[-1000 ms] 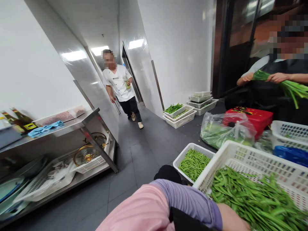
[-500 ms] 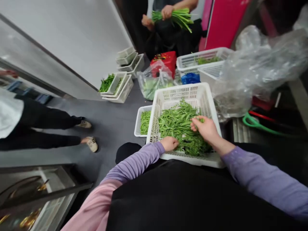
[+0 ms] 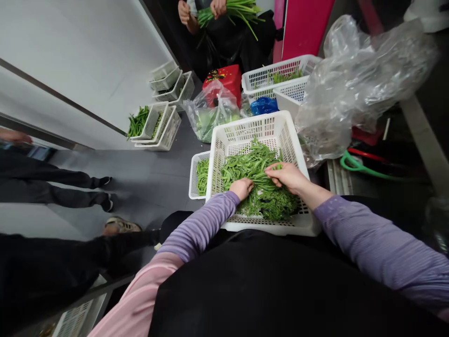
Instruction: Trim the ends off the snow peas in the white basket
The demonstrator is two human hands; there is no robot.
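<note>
A white plastic basket (image 3: 296, 154) rests close in front of my body, with a heap of green pea pods (image 3: 245, 164) in it. Stringy green trimmings (image 3: 277, 206) lie on the heap's near side. My left hand (image 3: 242, 188) is curled closed over the left part of the heap; its fingertips are turned away, hiding what they hold. With thumb and fingers pinched, my right hand (image 3: 286, 177) grips a green pea pod (image 3: 278, 166) just above the pods. A smaller white basket (image 3: 192, 180) of pods stands by the big basket's left side.
Stacked white baskets (image 3: 171, 128) stand at the left wall. Beyond my basket are a clear bag (image 3: 210, 119), a red box (image 3: 228, 79) and another white basket (image 3: 254, 80). Crumpled plastic (image 3: 361, 93) and green-handled scissors (image 3: 351, 163) lie right. A co-worker's hand (image 3: 218, 7) holds long green stalks.
The view has shifted, so most things sit further left. My right hand has come closer to my left over the pods. At left, one walker has come nearer and another person's legs have appeared.
</note>
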